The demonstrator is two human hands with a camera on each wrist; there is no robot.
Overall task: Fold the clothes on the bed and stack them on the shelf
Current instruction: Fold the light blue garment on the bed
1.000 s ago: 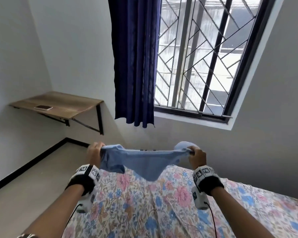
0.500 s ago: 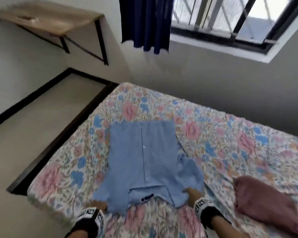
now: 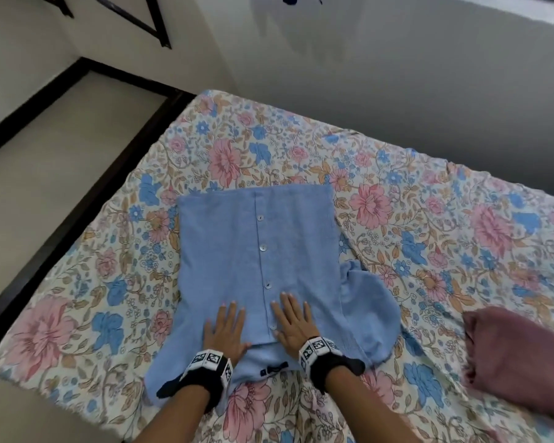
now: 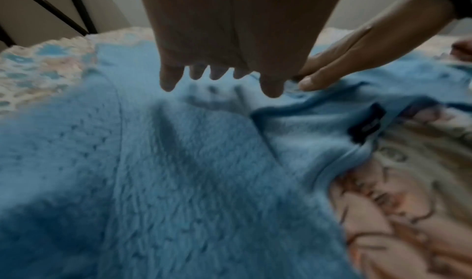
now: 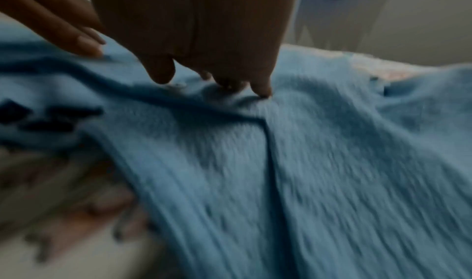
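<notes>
Palms flat, fingers straight, slightly apart: left hand [image 3: 225, 330] & right hand [image 3: 295, 321] pressing light-blue buttoned fabric shirt [image 3: 259, 247], spread unfolded beneath fingertips on floral-print bedsheet [image 3: 397, 199]. Folding barely begun; crumpled maroon cloth [image 3: 522, 356] right of fingers untouched; nothing shelved.

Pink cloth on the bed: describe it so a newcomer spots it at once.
Start at the bed with its flowered sheet. The blue shirt lies spread flat near its middle. The pink cloth sits apart, toward the right edge of the head view: a plain dusty-pink bundle, bunched up, with no hand on it.

Light blue shirt [image 3: 256, 251]; pink-and-blue floral bedsheet [image 3: 429, 219]; mauve garment [image 3: 518, 356]; black-white checked wristbands [image 3: 210, 362].
</notes>
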